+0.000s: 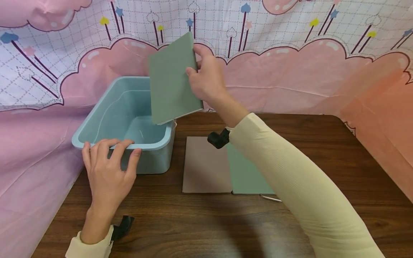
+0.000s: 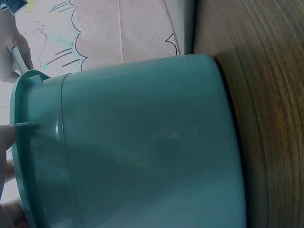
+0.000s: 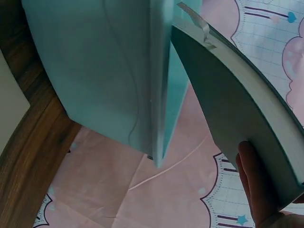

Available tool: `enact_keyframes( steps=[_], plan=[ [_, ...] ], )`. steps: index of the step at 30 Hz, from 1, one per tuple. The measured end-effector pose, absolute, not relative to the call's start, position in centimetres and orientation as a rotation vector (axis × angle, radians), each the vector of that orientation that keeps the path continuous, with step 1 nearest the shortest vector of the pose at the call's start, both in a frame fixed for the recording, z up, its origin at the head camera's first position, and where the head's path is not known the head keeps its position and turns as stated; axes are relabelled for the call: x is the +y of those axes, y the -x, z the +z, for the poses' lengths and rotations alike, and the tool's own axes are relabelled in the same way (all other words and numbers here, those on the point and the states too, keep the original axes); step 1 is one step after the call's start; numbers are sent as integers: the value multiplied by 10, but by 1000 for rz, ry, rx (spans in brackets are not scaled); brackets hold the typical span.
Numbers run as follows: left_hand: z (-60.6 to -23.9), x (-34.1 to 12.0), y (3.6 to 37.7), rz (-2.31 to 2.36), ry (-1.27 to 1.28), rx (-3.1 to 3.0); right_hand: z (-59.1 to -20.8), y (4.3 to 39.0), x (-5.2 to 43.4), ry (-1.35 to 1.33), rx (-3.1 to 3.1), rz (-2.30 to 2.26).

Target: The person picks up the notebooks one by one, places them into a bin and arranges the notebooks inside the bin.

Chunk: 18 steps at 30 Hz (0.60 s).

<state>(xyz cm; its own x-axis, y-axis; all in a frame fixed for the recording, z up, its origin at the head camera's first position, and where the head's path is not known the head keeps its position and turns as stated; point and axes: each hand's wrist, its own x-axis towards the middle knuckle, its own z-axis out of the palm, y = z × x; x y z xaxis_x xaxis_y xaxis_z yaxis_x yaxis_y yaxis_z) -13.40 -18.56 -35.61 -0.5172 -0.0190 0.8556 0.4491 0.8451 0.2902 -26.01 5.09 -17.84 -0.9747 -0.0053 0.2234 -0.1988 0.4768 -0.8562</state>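
Observation:
My right hand (image 1: 208,77) pinches a grey-green hardcover notebook (image 1: 174,82) by its right edge, thumb on the near cover. The notebook is raised and tilted at the right side of a light blue plastic bin (image 1: 148,161), its lower corner overlapping the rim in the head view. Pale page edges and a ribbon marker (image 3: 197,19) show in the right wrist view. At the bin's near side, my left hand (image 1: 109,175) grips the rim, fingers bent over it. The visible part of the bin's inside holds nothing.
A brown-grey notebook (image 1: 206,168) and a lighter green notebook (image 1: 248,172) lie side by side on the dark wooden table (image 1: 180,222), right of the bin. A thin pale ribbon (image 1: 271,198) pokes out below the green one. Patterned pink cloth (image 1: 284,79) hangs around the table.

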Motion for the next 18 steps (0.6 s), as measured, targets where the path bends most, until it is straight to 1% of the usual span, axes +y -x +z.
enact_keyframes(
  steps=[14,18],
  plan=[
    [-356,-187,134,-606,313,-2043,-191,263,44,-155,-2625,1446],
    [-356,-187,134,-605,309,-2046,-193,263,41,-186,-2652,1409]
  ],
)
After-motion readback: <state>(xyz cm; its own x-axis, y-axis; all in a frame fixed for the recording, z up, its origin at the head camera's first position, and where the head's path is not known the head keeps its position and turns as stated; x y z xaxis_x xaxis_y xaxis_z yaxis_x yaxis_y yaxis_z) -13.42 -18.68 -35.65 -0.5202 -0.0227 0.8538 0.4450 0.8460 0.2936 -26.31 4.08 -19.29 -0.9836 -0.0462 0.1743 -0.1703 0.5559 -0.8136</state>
